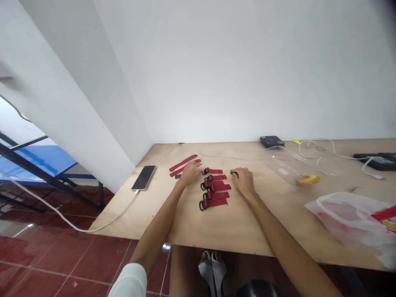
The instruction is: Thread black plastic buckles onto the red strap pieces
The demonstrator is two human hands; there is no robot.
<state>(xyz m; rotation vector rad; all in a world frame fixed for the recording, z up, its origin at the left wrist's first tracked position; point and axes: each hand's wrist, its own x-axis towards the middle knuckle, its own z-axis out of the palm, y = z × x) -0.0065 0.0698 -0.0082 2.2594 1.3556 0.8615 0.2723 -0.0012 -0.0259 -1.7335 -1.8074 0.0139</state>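
At left hand (pixel 192 171), palm down: fingers partly bent, laid over the far end of the lower of two loose red strips (pixel 183 162); grip or mere contact, cannot tell. At right hand (pixel 245 179): fingers curled inward, tips close together at one small dark piece (pixel 234 171); firmness of hold, cannot tell. Note governing relation: loose red strips to the left of and under left hand, nearer to left hand than to right; long axes roughly parallel, slanting from near left to far right. Just beside the near end of the lower strip: one loose black buckle (pixel 177 176). Between both hands: a column of red straps with black buckles (pixel 216 195), long axes crosswise, buckled ends toward left hand, free ends toward right hand. Count: loose red strips, two; loose black buckle, one; small dark piece, one; straps with black buckles, apparently six, with some overlap in mid-column. Farther left on the wooden table (pixel 222 227): one phone (pixel 144 177), with one white cable (pixel 131 205) attached. Farther right: one black box (pixel 272 141) near the wall, one clear plastic bag (pixel 283 170), one yellow ring (pixel 309 180), one white plastic bag (pixel 340 216).
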